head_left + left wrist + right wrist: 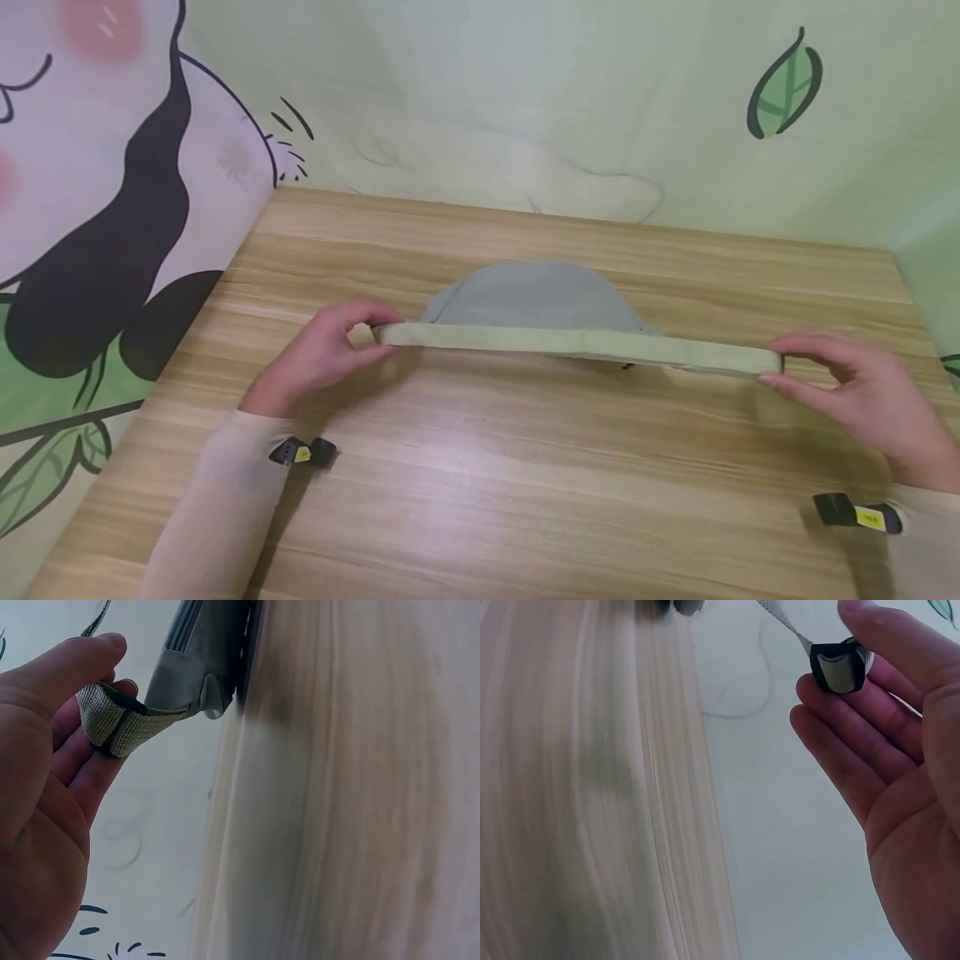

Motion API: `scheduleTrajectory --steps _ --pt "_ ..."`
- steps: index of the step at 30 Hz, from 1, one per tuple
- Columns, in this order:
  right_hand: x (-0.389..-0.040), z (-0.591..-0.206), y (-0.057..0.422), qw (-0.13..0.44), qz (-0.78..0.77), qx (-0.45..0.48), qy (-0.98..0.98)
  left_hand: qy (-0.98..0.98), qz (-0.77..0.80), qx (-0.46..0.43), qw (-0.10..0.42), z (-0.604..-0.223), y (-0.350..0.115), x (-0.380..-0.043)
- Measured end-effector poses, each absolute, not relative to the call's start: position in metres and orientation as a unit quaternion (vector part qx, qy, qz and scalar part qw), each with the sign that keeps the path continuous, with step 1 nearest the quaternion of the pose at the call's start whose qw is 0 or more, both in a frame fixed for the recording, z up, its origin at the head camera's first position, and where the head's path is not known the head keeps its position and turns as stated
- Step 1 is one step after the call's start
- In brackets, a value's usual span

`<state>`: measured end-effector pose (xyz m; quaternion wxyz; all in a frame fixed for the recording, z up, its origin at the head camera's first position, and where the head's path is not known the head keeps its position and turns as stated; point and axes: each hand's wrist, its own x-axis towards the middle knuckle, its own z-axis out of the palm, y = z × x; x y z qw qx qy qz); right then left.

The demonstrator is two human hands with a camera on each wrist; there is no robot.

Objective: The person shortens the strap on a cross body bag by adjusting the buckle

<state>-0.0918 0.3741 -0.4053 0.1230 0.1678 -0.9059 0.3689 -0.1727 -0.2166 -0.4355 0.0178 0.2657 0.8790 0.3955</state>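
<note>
A grey zippered waist bag [536,296] stands on the table, its rounded body behind a pale green webbing strap [577,340] stretched level across the front. At the strap's left end my left hand [322,354] pinches the webbing between thumb and fingers. In the left wrist view, the strap loops through a dark slider [116,724] at the fingers, next to the bag's zipper [182,626]. My right hand [862,383] pinches the other end of the strap, where a black slider [840,667] sits against the fingers.
The wood-grain table [465,483] meets a pale green wall [480,100] at the back. A panda mural [90,208] covers the left wall. Each sleeved wrist wears a small black camera, one on the left [303,452] and one on the right [855,511].
</note>
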Motion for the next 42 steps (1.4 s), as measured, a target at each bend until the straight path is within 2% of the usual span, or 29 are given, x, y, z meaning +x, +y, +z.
scheduleTrajectory --steps 10,17,21,25,32,42 --pt "-0.098 -0.407 0.381 0.12 0.249 0.164 -0.947 0.877 0.393 0.275 0.042 -0.441 -0.218 -0.177" --pt "-0.099 -0.407 0.384 0.202 0.233 0.204 -0.929 0.88 0.358 0.307 0.053 -0.44 -0.202 -0.185" --pt "-0.098 -0.407 0.387 0.226 0.221 0.215 -0.924 0.887 0.305 0.344 0.047 -0.436 -0.19 -0.191" --pt "-0.093 -0.409 0.388 0.228 0.225 0.22 -0.921 0.899 0.235 0.367 0.043 -0.434 -0.181 -0.195" --pt "-0.084 -0.415 0.388 0.193 0.251 0.221 -0.923 0.911 0.173 0.368 0.07 -0.433 -0.177 -0.194" --pt "-0.082 -0.415 0.386 0.174 0.261 0.202 -0.928 0.899 0.245 0.363 0.018 -0.434 -0.186 -0.192"
